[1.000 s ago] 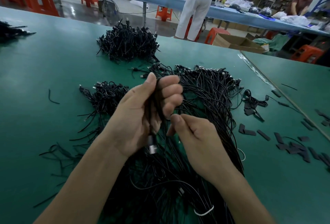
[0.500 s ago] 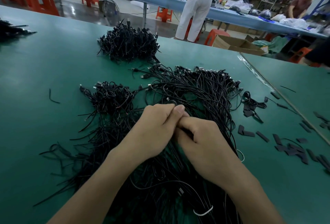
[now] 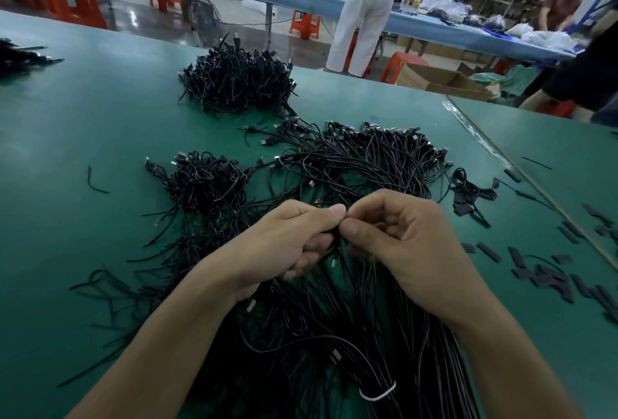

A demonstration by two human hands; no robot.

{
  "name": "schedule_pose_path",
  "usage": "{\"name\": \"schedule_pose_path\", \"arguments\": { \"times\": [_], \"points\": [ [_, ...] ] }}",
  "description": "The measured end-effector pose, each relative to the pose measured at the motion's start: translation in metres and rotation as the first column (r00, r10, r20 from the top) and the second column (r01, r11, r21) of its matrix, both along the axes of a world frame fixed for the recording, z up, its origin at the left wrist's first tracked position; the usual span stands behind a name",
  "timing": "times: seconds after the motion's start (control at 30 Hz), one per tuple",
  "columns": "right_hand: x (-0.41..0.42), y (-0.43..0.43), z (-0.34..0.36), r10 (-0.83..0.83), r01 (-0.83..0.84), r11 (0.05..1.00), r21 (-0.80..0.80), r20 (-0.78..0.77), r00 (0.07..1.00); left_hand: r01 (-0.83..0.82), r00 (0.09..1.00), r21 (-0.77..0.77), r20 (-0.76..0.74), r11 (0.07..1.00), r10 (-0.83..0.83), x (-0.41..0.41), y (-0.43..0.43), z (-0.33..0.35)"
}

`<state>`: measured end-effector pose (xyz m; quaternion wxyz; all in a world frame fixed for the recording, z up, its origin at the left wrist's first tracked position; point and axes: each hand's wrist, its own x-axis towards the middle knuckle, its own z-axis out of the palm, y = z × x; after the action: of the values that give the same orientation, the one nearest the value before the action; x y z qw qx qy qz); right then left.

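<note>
A big loose heap of thin black cables (image 3: 351,167) with metal plugs spreads over the green table (image 3: 83,117), running under both my forearms. My left hand (image 3: 287,241) grips a small folded bundle of black cable (image 3: 336,241) just above the heap, thumb on top. My right hand (image 3: 401,238) meets it thumb to thumb and pinches the same bundle from the right. Most of the bundle is hidden between my fingers. A white tie (image 3: 378,393) binds some cables near the bottom edge.
A pile of coiled cables (image 3: 234,81) lies at the back, a smaller one (image 3: 200,181) to the left. Black strips (image 3: 548,275) are scattered on the right. Beyond the table edge stand a cardboard box (image 3: 441,81), orange stools and people at a blue bench.
My left hand came down from a raised position with the bundle. The right hand closed in against it, and both now sit a little higher and farther forward over the heap.
</note>
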<state>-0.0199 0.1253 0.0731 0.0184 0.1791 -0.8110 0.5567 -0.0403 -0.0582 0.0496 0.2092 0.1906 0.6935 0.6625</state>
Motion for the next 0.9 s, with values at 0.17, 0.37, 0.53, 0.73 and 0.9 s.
{"name": "schedule_pose_path", "arguments": {
  "times": [0.17, 0.37, 0.53, 0.73, 0.9],
  "points": [
    [0.001, -0.003, 0.001, 0.137, -0.135, 0.989, -0.058, 0.038, 0.99, 0.167, 0.971, 0.238, 0.13, 0.957, -0.202, -0.002, -0.009, -0.002],
    [0.003, -0.004, 0.002, 0.12, -0.117, 0.992, -0.055, 0.061, 0.991, 0.145, 0.965, 0.257, 0.179, 0.955, -0.194, -0.002, -0.007, -0.004],
    [0.005, -0.004, 0.004, 0.007, -0.01, 0.998, 0.07, 0.04, 0.999, -0.004, 0.992, 0.09, 0.124, 0.996, -0.008, -0.001, 0.0, -0.005],
    [0.01, -0.012, 0.002, -0.087, 0.111, 0.966, 0.232, -0.112, 0.99, -0.119, 0.991, 0.019, 0.071, 0.993, 0.117, -0.001, 0.006, -0.007],
    [0.014, -0.02, -0.001, -0.113, 0.171, 0.951, 0.258, -0.227, 0.967, -0.172, 0.976, -0.017, 0.134, 0.985, 0.173, -0.003, 0.006, -0.007]
  ]
}}
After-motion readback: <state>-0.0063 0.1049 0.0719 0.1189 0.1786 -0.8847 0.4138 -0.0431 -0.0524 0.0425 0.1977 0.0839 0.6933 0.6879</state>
